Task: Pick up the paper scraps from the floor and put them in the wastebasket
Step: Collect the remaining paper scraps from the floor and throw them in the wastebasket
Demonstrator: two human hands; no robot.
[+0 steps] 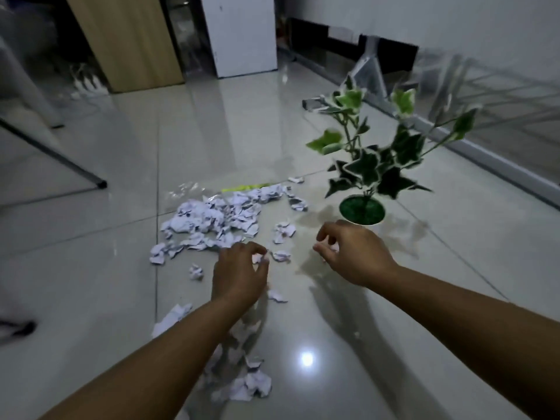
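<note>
Here, at the far left, a thin dark table leg (54, 154) slants down to the glossy tiled floor (348, 344). At about 11 o'clock from the picture's centre stands a wooden panel (127, 40), and at 12 o'clock a white cabinet (242, 31). The paper scraps (212, 219) lie in a big heap at centre left, on a clear plastic bag (188, 190) with a yellow-green strip; more scraps are scattered toward 6 o'clock under the left forearm. The left hand (239, 274) is low over the floor, its fingers curled and pinching a small white scrap (258, 257) at the fingertips. To its right, the right hand (351, 253) has bent fingers; something pale shows at the tips, but I cannot tell if it holds a scrap. At 1 o'clock from this hand stands a potted ivy plant (366, 171). No wastebasket appears in the view.
</note>
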